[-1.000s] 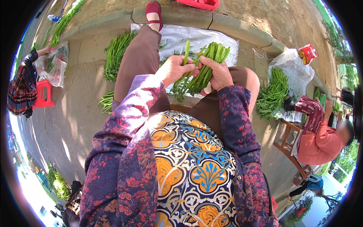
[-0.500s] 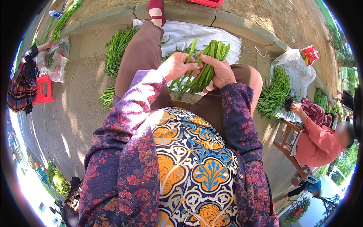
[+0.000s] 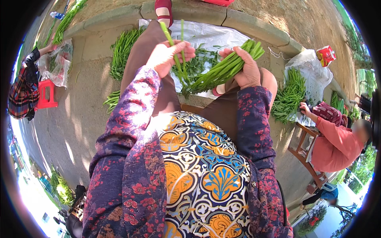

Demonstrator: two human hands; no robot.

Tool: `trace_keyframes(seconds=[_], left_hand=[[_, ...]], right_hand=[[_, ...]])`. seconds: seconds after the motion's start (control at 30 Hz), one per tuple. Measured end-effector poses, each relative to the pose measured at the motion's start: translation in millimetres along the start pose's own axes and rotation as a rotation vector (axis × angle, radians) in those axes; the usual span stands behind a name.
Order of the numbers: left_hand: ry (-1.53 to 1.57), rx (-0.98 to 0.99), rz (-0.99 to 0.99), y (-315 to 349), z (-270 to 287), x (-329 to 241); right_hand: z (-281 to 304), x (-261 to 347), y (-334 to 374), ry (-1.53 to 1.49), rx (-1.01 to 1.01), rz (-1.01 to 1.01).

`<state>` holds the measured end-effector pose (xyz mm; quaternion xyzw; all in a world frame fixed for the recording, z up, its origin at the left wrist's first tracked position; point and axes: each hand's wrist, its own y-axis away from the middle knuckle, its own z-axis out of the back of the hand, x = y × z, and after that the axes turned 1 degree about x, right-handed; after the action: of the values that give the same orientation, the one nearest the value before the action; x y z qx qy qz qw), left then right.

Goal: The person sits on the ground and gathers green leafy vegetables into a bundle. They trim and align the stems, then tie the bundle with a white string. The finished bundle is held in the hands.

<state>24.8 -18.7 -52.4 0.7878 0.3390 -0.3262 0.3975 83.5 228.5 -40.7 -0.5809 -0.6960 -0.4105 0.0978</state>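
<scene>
My right hand (image 3: 247, 68) is wrapped round a thick bunch of leafy green stalks (image 3: 222, 71), cut ends up to the right, leafy tips down to the left. To its left, my left hand (image 3: 168, 57) pinches a couple of loose green stalks (image 3: 180, 65) between thumb and fingers. Their lower leafy ends touch or overlap the tips of the bunch; I cannot tell which. Below and beyond my hands, more loose greens (image 3: 201, 57) lie on a white plastic sheet (image 3: 222, 35) between my legs.
Piles of greens lie left (image 3: 124, 51) and right (image 3: 291, 95). A stone kerb (image 3: 254, 27) runs beyond the sheet. At right, a person in a coral top (image 3: 337, 144) sits by a wooden stool (image 3: 304, 150). A red plastic stool (image 3: 46, 94) and another person stand left.
My hands have moved apart. The left went left and up with a couple of stalks drawn away from the bunch; the right shifted right, tilting the bunch over.
</scene>
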Motion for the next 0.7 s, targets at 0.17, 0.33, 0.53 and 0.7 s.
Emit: trace_keyframes(seconds=[0.17, 0.33, 0.53, 0.7], left_hand=[[0.099, -0.031, -0.071, 1.1, 27.4, -19.2], [0.214, -0.073, -0.139, 5.0, 43.2, -32.5], [0.220, -0.062, -0.145, 6.2, 42.2, -31.1], [0.064, -0.076, -0.084, 6.0, 20.3, -26.5]], right_hand=[[21.8, 12.4, -2.9, -0.227, 0.054, 0.057], [27.4, 20.8, 0.3, -0.290, 0.064, 0.137], [32.9, 22.5, 1.1, -0.265, 0.079, 0.126], [30.8, 19.5, -0.5, -0.216, 0.066, 0.108]])
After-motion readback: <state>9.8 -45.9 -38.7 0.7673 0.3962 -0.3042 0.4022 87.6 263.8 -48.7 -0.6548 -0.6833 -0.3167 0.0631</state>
